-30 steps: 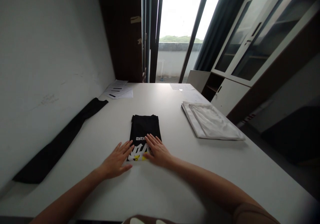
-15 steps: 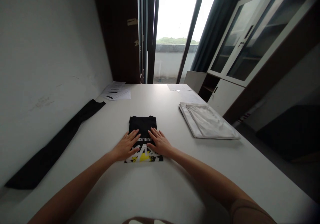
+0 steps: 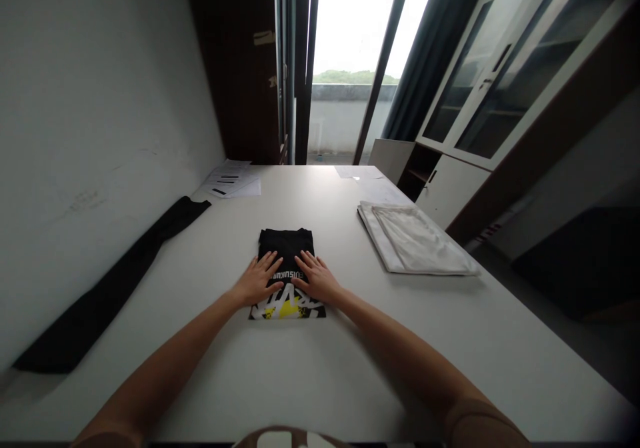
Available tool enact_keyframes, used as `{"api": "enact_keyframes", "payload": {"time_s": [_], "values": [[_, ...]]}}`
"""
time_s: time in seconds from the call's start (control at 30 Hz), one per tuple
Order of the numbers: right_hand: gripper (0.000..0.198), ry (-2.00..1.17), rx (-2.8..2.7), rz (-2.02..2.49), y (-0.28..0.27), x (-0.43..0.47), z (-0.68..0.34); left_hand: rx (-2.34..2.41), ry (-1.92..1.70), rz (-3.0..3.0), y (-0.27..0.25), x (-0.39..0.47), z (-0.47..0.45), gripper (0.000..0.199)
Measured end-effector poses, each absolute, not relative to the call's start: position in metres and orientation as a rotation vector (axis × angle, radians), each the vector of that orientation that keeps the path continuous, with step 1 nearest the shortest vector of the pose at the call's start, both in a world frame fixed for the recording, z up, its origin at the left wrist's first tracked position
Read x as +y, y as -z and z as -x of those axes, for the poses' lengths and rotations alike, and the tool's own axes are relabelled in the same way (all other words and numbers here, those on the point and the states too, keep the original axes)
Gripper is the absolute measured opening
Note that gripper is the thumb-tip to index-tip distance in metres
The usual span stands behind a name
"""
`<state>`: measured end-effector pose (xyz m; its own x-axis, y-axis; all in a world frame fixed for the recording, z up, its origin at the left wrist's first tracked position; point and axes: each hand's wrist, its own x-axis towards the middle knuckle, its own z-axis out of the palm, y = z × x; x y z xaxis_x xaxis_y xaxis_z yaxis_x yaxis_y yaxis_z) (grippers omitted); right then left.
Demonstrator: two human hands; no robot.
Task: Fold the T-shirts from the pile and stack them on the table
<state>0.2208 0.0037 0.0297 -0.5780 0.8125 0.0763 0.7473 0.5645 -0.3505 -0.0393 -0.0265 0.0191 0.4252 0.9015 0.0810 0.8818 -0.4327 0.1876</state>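
Observation:
A black T-shirt, folded into a neat rectangle, lies on the white table in front of me. White lettering and a white and yellow print show on its near half. My left hand rests flat on the shirt's left side, fingers spread. On the right side my right hand lies flat as well, its fingers apart and pointing away from me. Neither hand grips the cloth. Parts of the print are hidden under the palms and thumbs.
Folded white cloth lies to the right, near the table edge. Along the left wall stretches a long black garment. Paper sheets lie at the far left corner, more paper at the far right. A glass-door cabinet stands at the right.
Both hands have shifted slightly on the shirt, the left a little inward and away from me. The shirt stays folded in the same place; the view has tilted slightly.

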Motion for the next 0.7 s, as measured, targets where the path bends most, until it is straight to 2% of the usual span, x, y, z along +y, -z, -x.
{"api": "enact_keyframes", "payload": {"time_s": [0.17, 0.33, 0.43, 0.57, 0.7], "values": [[0.077, -0.441, -2.552, 1.273, -0.029, 0.013, -0.219, 1.704, -0.369, -2.529, -0.02, -0.018, 0.041, 0.073], [0.069, -0.504, -2.559, 1.273, -0.029, 0.04, -0.212, 1.7, -0.255, -2.505, -0.019, 0.011, 0.04, 0.066], [0.062, -0.449, -2.53, 1.296, -0.03, 0.058, -0.207, 1.781, -0.253, -2.441, -0.013, 0.028, 0.038, 0.064], [0.063, -0.394, -2.543, 1.331, -0.028, 0.075, -0.196, 2.015, -0.338, -2.288, -0.005, 0.035, 0.041, 0.062], [0.06, -0.343, -2.519, 1.297, -0.02, 0.083, -0.181, 2.019, -0.319, -2.286, -0.002, 0.03, 0.049, 0.063]]}}
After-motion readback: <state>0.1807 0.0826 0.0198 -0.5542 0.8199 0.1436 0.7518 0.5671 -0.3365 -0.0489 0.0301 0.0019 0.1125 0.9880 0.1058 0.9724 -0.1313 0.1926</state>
